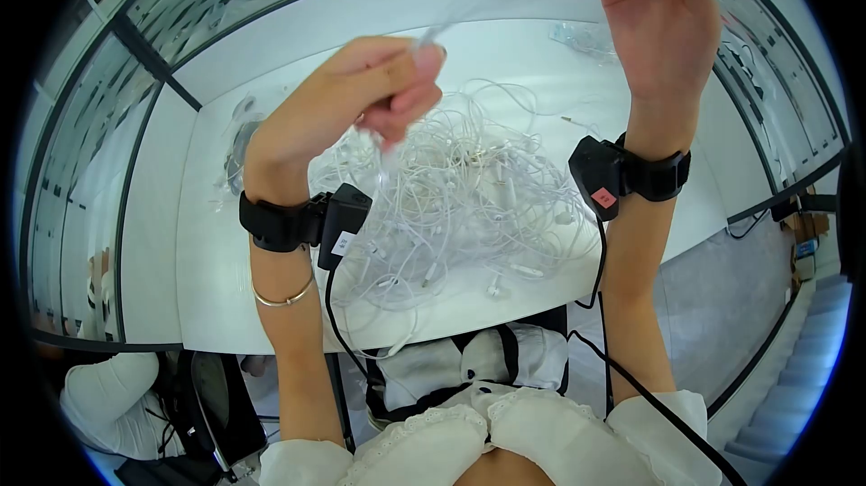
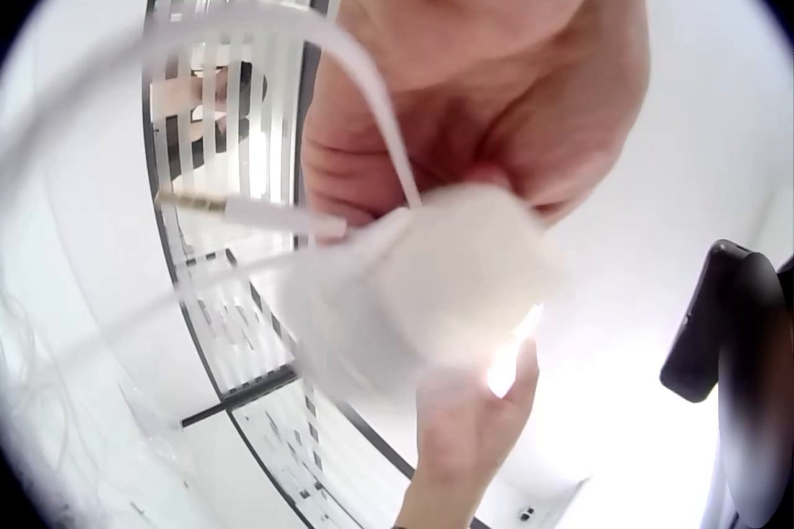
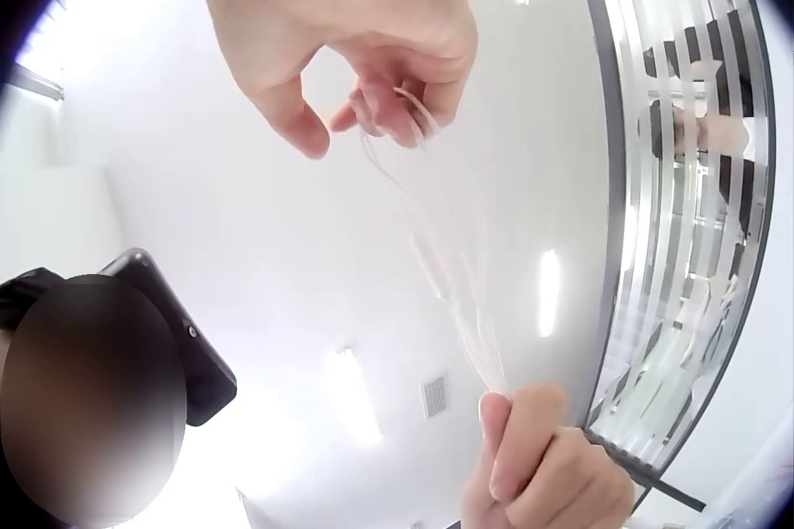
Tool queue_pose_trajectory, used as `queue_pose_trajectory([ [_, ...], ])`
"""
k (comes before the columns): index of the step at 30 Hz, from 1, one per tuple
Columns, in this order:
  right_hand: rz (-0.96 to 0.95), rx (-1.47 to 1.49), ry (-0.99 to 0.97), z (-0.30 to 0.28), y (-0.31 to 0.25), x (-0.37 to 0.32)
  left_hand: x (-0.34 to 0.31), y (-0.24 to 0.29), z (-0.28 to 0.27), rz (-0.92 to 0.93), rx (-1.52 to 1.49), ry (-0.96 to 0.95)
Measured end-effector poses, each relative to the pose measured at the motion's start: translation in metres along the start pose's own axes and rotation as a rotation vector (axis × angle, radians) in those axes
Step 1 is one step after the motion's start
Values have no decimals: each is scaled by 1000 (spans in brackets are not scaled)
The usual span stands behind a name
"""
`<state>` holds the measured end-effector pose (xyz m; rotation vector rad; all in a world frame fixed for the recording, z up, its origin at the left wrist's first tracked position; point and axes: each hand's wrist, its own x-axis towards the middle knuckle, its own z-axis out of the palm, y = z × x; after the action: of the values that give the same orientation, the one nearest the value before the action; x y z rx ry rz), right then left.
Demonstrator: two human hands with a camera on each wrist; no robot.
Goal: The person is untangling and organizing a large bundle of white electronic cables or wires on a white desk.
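Two hands up, white cable drawn between them over one tangled heap

Count: two hands. I see the left hand [image 1: 356, 89] pinching white cable [image 3: 462, 287] between thumb and curled fingers; the right hand [image 1: 663, 26] has its fingers curled on the other end, thumb standing apart. The cable spans the air between them, above the bench [image 1: 216, 279] and the heap of white cables [image 1: 469, 184]. One heap; strands too tangled for me to number. Two wrist cameras, one left [image 1: 345, 220], one right [image 1: 595, 178]. One bracelet [image 1: 284, 298] on the left forearm. One metal-tipped plug [image 2: 205, 203] shows by the left hand.

Hard to make out: the right fingertips are cut by the head view's top edge. A pale rounded shape [image 2: 459, 269] at the left hand is blurred; I can't name it. Strands between the hands smear, so no count.

Edges: heap sits mid-bench, loose loops reaching near the front edge. Bare surface shows left and right of it. Clear plastic [image 1: 586, 38] lies at the back right, a bundle [image 1: 242, 148] at far left. Both hands are well apart, with open air between.
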<state>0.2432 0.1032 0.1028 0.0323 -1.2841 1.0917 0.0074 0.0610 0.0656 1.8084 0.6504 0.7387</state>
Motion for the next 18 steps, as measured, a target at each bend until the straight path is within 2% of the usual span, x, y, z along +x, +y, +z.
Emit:
queue_pose_trajectory([
  [2, -45, -15, 53, 5, 3, 0, 2, 4, -5, -70, -25, 83],
  [3, -38, -3, 88, 7, 3, 1, 2, 0, -6, -16, -42, 84],
  [5, -83, -141, 109, 2, 7, 1, 3, -1, -6, -5, -62, 67],
  [7, -185, -440, 80, -11, 17, 3, 4, -4, -7, -11, -75, 51],
  [10, -144, -597, 157, -15, 16, 2, 7, -8, -5, -68, -110, 26],
  [12, -138, -519, 189, -7, 16, 2, 8, -7, -5, -126, -168, 1],
  [14, -51, -361, 144, -6, 15, 2, 9, -7, -3, -79, -200, -29],
  [16, 114, -124, 22, -17, 14, 3, 10, -8, -1, -51, -216, -45],
  [18, 144, 50, -69, -26, 17, 2, 11, -7, 2, -40, -210, -43],
])
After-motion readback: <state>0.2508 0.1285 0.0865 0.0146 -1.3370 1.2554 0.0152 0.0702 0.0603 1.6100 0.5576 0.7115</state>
